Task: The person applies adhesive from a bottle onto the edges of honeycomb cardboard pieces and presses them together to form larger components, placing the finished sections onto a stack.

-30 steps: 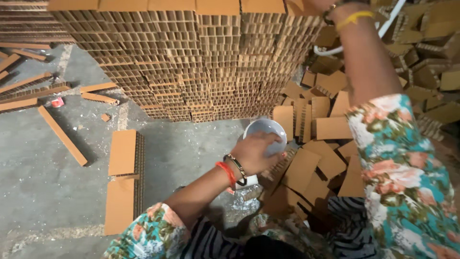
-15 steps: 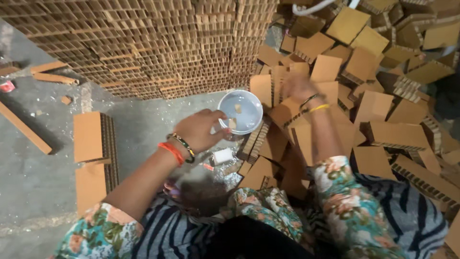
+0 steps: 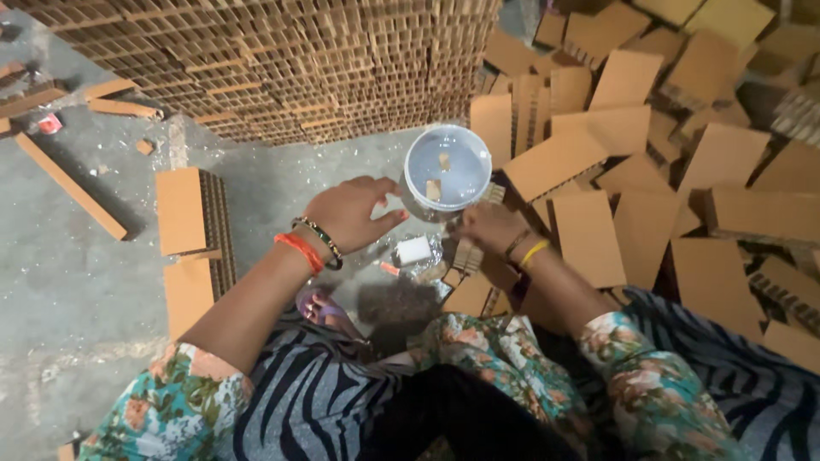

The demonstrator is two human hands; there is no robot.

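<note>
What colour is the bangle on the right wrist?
Yellow bangle, on the right hand wrist; head view.

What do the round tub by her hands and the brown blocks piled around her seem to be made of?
The round tub looks like thin translucent plastic: a pale, slightly glossy rim, with contents showing through. The brown blocks look like matte corrugated or honeycomb cardboard; their cut edges show ribbed cells, as does the big stack. The left hand rests beside the tub; the right hand sits just below it.

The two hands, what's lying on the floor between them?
In the head view, a small white block on crinkly clear wrapping lies between the left hand and right hand, just below the round tub.
</note>
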